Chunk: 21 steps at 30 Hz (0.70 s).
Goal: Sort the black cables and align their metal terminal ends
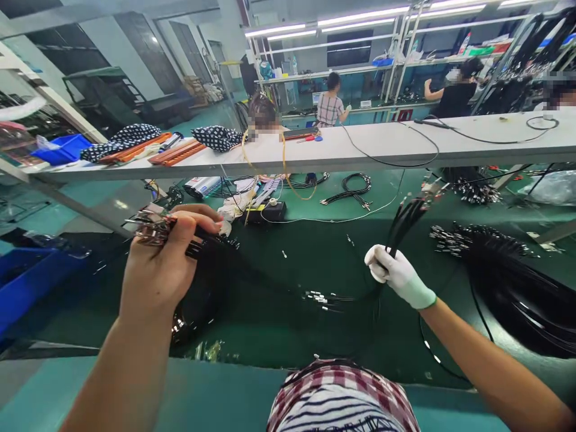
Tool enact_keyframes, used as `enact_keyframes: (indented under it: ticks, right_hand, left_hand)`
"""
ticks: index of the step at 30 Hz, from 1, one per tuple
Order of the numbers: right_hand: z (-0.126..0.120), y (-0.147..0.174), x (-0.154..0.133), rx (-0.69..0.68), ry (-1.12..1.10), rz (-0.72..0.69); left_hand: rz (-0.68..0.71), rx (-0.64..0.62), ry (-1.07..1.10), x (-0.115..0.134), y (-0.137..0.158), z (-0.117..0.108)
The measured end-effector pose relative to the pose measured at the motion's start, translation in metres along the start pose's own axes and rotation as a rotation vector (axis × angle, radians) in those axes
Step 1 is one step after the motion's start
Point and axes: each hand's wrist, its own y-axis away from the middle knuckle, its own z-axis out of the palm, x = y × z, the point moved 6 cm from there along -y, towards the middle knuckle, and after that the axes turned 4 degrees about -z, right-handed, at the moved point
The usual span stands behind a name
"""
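Observation:
My left hand (164, 264) is bare and closed around a bundle of thin black cables (211, 249), whose metal connector ends (150, 227) stick out to the left of my fingers. My right hand (398, 276), in a white glove, grips another bunch of black cables (407, 219) that rises up and to the right, ending in small metal tips. Loose cable ends (321, 297) lie on the green work surface (306, 252) between my hands. The bundle's lower part droops out of sight under my left wrist.
A large heap of black cables (504, 276) lies at right. A blue bin (27, 282) sits at left. A black box and tools (265, 210) lie beyond, below a white shelf (360, 147). A person faces me across the table; others work in the background.

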Motion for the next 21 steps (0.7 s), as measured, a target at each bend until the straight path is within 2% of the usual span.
enact_keyframes:
  ticks: [3,5,6,7,8,11,14,17,21]
  right_hand:
    - [-0.006,0.003,-0.024,0.048,0.047,-0.040]
    - [-0.004,0.005,-0.034,0.105,0.083,-0.111]
    - [0.001,0.005,-0.032,0.107,0.123,-0.104]
    - [0.008,0.004,-0.024,0.079,0.179,-0.057]
    - [0.018,0.004,-0.011,0.022,0.243,0.031]
    - [0.048,0.005,0.033,-0.188,0.313,0.256]
    - [0.075,0.007,0.056,-0.377,0.250,0.309]
    - [0.091,0.011,0.060,-0.506,0.197,0.329]
    - [0.097,0.016,0.060,-0.573,0.316,0.374]
  left_hand:
    - [-0.072,-0.121,0.340,-0.007,-0.003,0.001]
    - [-0.061,-0.066,0.408,-0.018,-0.002,0.004]
    - [-0.075,-0.038,0.384,-0.027,0.001,0.009]
    - [-0.091,0.005,0.330,-0.038,0.004,0.015]
    - [-0.180,-0.044,0.250,-0.051,0.009,0.029]
    - [-0.341,-0.299,0.221,-0.075,0.030,0.078]
    - [-0.406,-0.501,0.240,-0.074,0.046,0.114]
    - [-0.426,-0.610,0.255,-0.067,0.049,0.130]
    - [-0.488,-0.607,0.219,-0.067,0.046,0.132]
